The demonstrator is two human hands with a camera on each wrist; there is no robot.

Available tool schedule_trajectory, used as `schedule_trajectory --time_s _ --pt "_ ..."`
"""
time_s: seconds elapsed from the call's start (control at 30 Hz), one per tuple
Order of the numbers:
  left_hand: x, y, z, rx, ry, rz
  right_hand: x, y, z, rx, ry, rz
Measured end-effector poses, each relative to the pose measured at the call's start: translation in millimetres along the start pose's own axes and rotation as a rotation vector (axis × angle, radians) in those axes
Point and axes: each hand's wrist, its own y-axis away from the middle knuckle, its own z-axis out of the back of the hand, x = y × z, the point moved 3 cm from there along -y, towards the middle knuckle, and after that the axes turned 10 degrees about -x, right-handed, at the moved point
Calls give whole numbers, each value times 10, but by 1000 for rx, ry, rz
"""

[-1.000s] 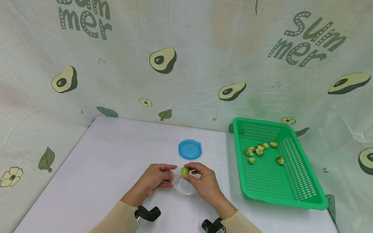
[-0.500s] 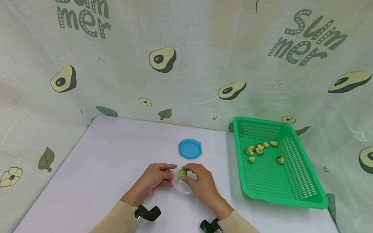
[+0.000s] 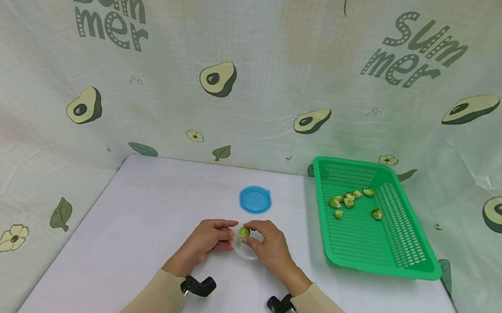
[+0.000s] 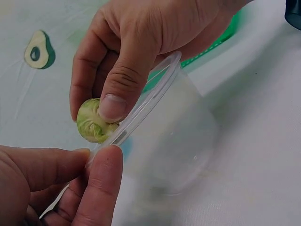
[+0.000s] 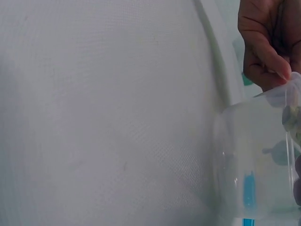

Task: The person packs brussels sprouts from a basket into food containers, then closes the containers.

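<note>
My left hand (image 3: 208, 241) pinches the rim of a clear plastic container (image 4: 176, 136) between thumb and finger. Its walls are see-through, and the left wrist view has the mouth facing the other hand. My right hand (image 3: 273, 248) holds a green Brussels sprout (image 4: 89, 123) between thumb and fingers, right at the container's rim. From the right wrist, the container's side (image 5: 249, 150) and part of the sprout show at the right edge, with the left fingers (image 5: 270, 61) on the rim. Beyond both hands lies a round blue lid (image 3: 255, 200).
A green plastic basket (image 3: 398, 273) stands on the right of the white table (image 3: 139, 226), with several Brussels sprouts (image 3: 349, 202) inside, mostly toward its back left. Behind the table hangs a cloth (image 3: 265, 38) printed with avocados. Each wrist wears a black camera (image 3: 279, 305).
My right hand has moved slightly left and down with the Brussels sprout, closer to the left fingers and over the container's mouth. The left hand stays in place.
</note>
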Motion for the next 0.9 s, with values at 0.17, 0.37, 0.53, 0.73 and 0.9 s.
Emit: schedule_trajectory --time_s 0.17,0.37,0.53,0.73,0.9 --pt "9 -11 2 3 -3 0 -2 8 -6 -11 -14 -12" --pt "25 -26 1 3 -9 4 7 25 -24 -15 11 23" --pt "29 -29 -2 5 -4 8 2 38 -31 -29 29 70" --pt "25 -30 -2 7 -3 9 16 32 -28 -31 33 95" --pt "26 -31 1 7 -11 11 11 30 -31 -21 43 75"
